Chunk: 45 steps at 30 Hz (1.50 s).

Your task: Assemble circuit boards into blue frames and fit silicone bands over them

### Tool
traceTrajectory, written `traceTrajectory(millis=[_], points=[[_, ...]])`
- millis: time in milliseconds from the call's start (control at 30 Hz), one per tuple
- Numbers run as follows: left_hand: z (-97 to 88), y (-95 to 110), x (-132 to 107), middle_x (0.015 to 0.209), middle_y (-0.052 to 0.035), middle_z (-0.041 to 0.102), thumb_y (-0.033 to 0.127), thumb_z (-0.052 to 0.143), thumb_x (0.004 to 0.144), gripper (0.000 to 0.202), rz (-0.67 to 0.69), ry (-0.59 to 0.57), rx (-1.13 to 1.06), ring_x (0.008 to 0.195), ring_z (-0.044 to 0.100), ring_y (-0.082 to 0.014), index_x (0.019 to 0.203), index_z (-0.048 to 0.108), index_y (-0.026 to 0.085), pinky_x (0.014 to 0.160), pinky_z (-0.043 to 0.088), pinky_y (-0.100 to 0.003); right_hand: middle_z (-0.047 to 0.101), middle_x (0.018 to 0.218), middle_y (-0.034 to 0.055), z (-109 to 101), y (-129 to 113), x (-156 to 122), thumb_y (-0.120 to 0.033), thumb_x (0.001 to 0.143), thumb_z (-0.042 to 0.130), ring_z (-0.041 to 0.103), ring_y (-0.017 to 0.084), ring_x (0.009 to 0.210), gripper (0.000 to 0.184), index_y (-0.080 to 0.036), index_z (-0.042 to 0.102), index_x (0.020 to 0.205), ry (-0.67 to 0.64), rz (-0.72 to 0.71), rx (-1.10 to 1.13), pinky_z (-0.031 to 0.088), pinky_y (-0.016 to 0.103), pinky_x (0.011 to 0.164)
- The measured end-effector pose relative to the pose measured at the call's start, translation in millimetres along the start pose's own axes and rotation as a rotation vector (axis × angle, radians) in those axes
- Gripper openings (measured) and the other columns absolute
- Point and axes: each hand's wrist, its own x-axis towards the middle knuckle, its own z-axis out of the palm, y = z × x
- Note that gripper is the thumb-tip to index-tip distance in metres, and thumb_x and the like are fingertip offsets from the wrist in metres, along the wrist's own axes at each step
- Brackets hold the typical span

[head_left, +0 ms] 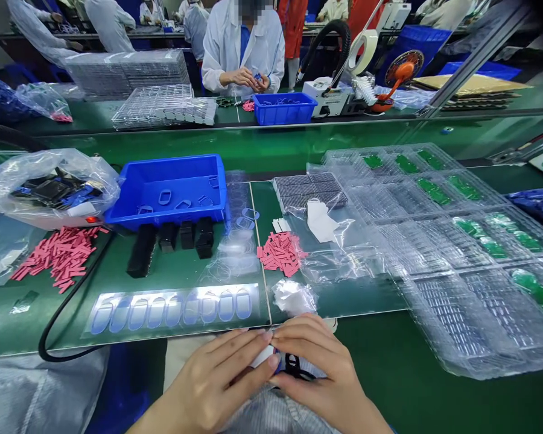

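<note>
A: How do your hands stand?
B: Your left hand (221, 375) has its thumb and fingertips drawn close on a small white-and-blue piece (262, 357). Your right hand (321, 360) closes on it from three o'clock, fingers bent narrow, its fingertips meeting your left ones. A black part (292, 363) shows between your right thumb and fingers; your fingers hide the rest.

A: Where do you have that piece?
B: Over your lap, just beside the near edge of the green bench (362, 304). Take it as the clock's centre.

A: What lies about you, then?
B: At your twelve, a small heap of clear film (294, 297), and behind it a pile of pink strips (281, 253). Near your ten, a clear sheet (254, 301) bears a row of blue-edged ovals (157, 312). At your eleven, a blue bin (172, 175) holds a few blue outlines, with black blocks (187, 235) standing before it.

A: And to your other side?
B: At your two, stacked clear trays (416, 235) carry green pieces (434, 191). Well beyond the bench, at your twelve, a person in a white coat (212, 57) faces you, both hands together.
</note>
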Motion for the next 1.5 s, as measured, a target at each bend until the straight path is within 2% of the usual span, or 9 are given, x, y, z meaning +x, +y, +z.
traceTrajectory(millis=[167,267,400,567,800,933,1167,1300,1500], points=[[-3.0,-3.9,-10.7,0.097,-0.0079,0.075,0.021,0.069,0.074,0.021,-0.352,0.367,-0.290,0.091,0.071,-0.0290,0.094,0.074,0.027,0.085,0.055,-0.044,0.071,0.095,0.0043,7.6,-5.8,2.7,-0.030,0.086,0.059,0.067,0.018,0.087,0.023,-0.024,0.062,0.108,0.013,0.147,0.155,0.055,0.031,0.076],[-15.7,-7.0,-17.1,0.089,-0.0096,0.077,0.037,0.072,0.072,0.022,-0.625,0.635,-0.528,0.092,0.070,-0.0295,0.087,0.077,0.022,0.097,0.046,-0.048,0.071,0.096,0.0036,25.0,-9.5,-1.1,-0.031,0.087,0.057,0.067,0.015,0.084,0.027,-0.027,0.062,0.113,-0.105,0.309,0.356,0.056,0.028,0.075],[-37.6,-12.0,-27.3,0.083,-0.0090,0.078,0.043,0.078,0.063,0.031,-0.698,0.903,-0.687,0.094,0.069,-0.0283,0.081,0.077,0.017,0.106,0.037,-0.043,0.062,0.121,0.0088,74.8,-8.0,-11.7,-0.042,0.080,0.064,0.068,0.017,0.089,0.041,-0.029,0.060,0.118,-0.307,0.580,0.838,0.057,0.029,0.070],[-51.8,-16.1,-45.7,0.088,-0.0054,0.078,0.040,0.081,0.059,0.031,-0.717,1.052,-0.724,0.090,0.071,-0.0234,0.082,0.077,0.020,0.103,0.042,-0.034,0.070,0.099,0.0071,126.6,-11.4,-6.9,-0.054,0.075,0.065,0.067,0.021,0.099,0.062,-0.027,0.050,0.129,-0.354,0.683,1.134,0.056,0.030,0.072],[-45.4,-10.7,-51.3,0.092,-0.0064,0.078,0.040,0.080,0.061,0.031,-0.793,0.884,-0.783,0.092,0.070,-0.0247,0.085,0.077,0.022,0.104,0.039,-0.041,0.068,0.108,0.0058,77.8,-34.6,0.1,-0.042,0.082,0.063,0.065,0.018,0.099,0.030,-0.028,0.067,0.108,-0.469,0.609,1.006,0.049,0.036,0.090],[-30.7,-5.7,-46.5,0.093,-0.0076,0.077,0.044,0.079,0.060,0.033,-0.816,0.717,-0.879,0.088,0.070,-0.0248,0.087,0.077,0.025,0.092,0.050,-0.037,0.060,0.123,0.0056,55.5,-23.2,-4.5,-0.047,0.081,0.062,0.056,0.020,0.112,0.038,-0.033,0.061,0.116,-0.477,0.569,0.945,0.044,0.036,0.094],[-18.2,9.0,-56.2,0.072,-0.0066,0.077,0.050,0.076,0.060,0.031,-0.678,0.414,-0.825,0.071,0.070,-0.0208,0.078,0.079,0.024,0.072,0.052,-0.028,0.056,0.130,0.0098,55.7,16.1,34.5,-0.047,0.083,0.058,0.064,0.021,0.102,0.044,-0.030,0.054,0.124,0.006,0.750,0.974,0.054,0.036,0.082],[-9.6,11.6,-65.7,0.079,-0.0072,0.078,0.045,0.078,0.062,0.026,-0.610,0.187,-0.960,0.070,0.071,-0.0205,0.080,0.078,0.027,0.068,0.052,-0.029,0.069,0.108,0.0092,50.5,24.1,63.9,-0.041,0.076,0.068,0.068,0.019,0.088,0.038,-0.022,0.064,0.109,0.241,0.779,0.804,0.058,0.032,0.070],[-16.1,-4.1,-50.5,0.081,-0.0056,0.078,0.045,0.075,0.065,0.029,-0.543,0.399,-0.923,0.081,0.072,-0.0200,0.088,0.077,0.027,0.082,0.052,-0.028,0.073,0.079,0.0012,43.2,8.2,58.7,-0.025,0.076,0.069,0.070,0.013,0.069,0.021,-0.022,0.069,0.097,0.325,0.602,0.652,0.058,0.022,0.063]])
